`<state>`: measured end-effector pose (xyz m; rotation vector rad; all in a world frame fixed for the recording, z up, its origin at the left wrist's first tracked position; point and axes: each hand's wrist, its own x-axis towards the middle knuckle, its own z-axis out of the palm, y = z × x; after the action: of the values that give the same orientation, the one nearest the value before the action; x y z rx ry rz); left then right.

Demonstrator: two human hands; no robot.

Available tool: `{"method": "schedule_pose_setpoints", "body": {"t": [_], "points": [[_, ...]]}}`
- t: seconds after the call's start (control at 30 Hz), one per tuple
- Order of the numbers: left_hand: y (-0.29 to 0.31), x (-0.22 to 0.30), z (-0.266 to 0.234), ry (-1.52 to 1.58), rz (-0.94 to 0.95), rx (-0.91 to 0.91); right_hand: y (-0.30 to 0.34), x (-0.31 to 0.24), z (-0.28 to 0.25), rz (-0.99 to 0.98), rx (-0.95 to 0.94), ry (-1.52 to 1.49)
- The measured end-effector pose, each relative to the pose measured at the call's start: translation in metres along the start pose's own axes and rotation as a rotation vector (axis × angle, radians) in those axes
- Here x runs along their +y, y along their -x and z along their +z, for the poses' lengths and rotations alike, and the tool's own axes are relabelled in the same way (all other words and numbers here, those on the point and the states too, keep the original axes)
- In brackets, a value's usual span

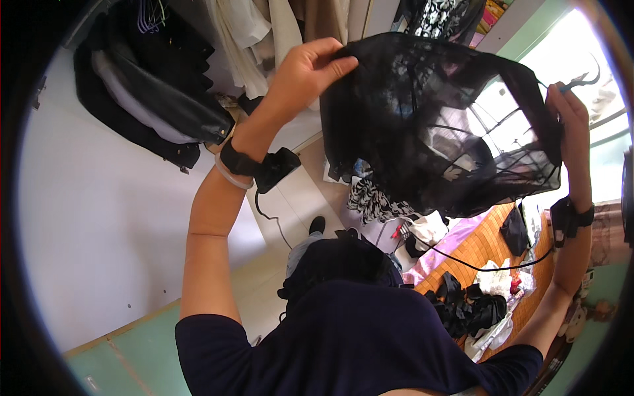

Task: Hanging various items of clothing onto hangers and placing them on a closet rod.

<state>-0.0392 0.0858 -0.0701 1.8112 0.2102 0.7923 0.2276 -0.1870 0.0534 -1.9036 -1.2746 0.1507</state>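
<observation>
A sheer black garment [383, 105] is stretched out in the air in front of me, with light showing through its thin cloth. My left hand [310, 69] pinches its upper left edge between thumb and fingers. At the right end, my right hand [569, 112] is closed around a clothes hanger whose curved hook [586, 78] sticks out above the fingers. The garment's right edge hangs against that hand. How the rest of the hanger lies within the cloth is hard to make out.
An open wardrobe at the left holds a black leather jacket [175, 99]; pale clothes [264, 39] hang farther back. A bed with a woven orange-brown mat [485, 232] carries heaped clothes, including a black pile [465, 307]. Black-and-white patterned cloth [376, 200] lies below the garment. Bright window [568, 53] at upper right.
</observation>
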Motion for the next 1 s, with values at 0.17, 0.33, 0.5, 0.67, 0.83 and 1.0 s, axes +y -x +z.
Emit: {"method": "schedule_pose_setpoints", "body": {"t": [0.17, 0.33, 0.5, 0.67, 0.83, 1.0], "points": [[0.013, -0.026, 0.001, -0.012, -0.076, -0.033, 0.004, 0.007, -0.009, -0.086, 0.304, -0.213], [0.019, -0.054, 0.011, 0.0, -0.117, -0.112, 0.014, 0.002, -0.047, -0.139, 0.392, -0.006], [0.028, -0.052, 0.011, -0.049, -0.198, -0.343, 0.013, 0.022, -0.067, -0.23, 0.382, -0.071], [0.004, -0.016, 0.02, 0.302, -0.164, -0.313, 0.014, 0.027, -0.058, -0.459, 0.283, 0.223], [-0.015, 0.012, 0.024, 0.037, 0.109, -0.239, 0.01, 0.04, -0.098, -0.522, 0.204, 0.668], [-0.019, -0.056, 0.005, -0.092, -0.025, -0.052, 0.003, -0.009, 0.022, 0.065, 0.256, -0.07]]}}
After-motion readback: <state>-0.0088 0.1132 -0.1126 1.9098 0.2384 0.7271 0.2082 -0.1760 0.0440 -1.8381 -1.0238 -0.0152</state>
